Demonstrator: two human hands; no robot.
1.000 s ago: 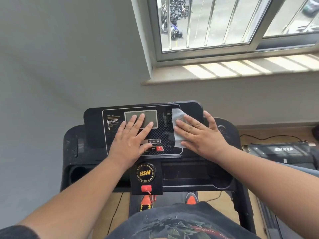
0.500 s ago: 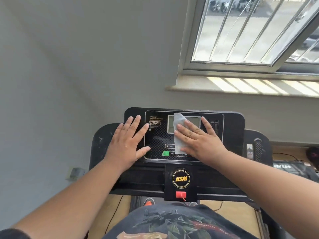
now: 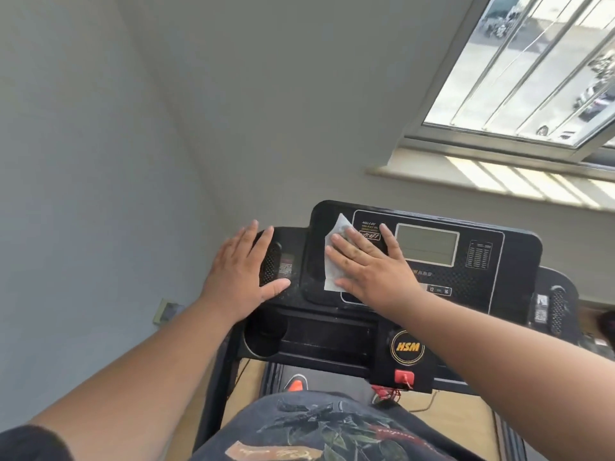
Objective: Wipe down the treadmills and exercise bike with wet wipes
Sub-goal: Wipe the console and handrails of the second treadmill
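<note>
Both hands flat, fingers straight: right hand (image 3: 369, 271) presses wet wipe (image 3: 334, 261) on treadmill console (image 3: 492, 261), left hand (image 3: 241, 271) bracing; display next.

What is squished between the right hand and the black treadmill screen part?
In the head view, a white wet wipe lies flat between the right hand and the treadmill console, pressed down by straight fingers.

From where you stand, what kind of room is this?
Probably a small home gym or exercise room. A black treadmill console with a display screen and HSM badge stands against a plain wall under a barred window.
</note>
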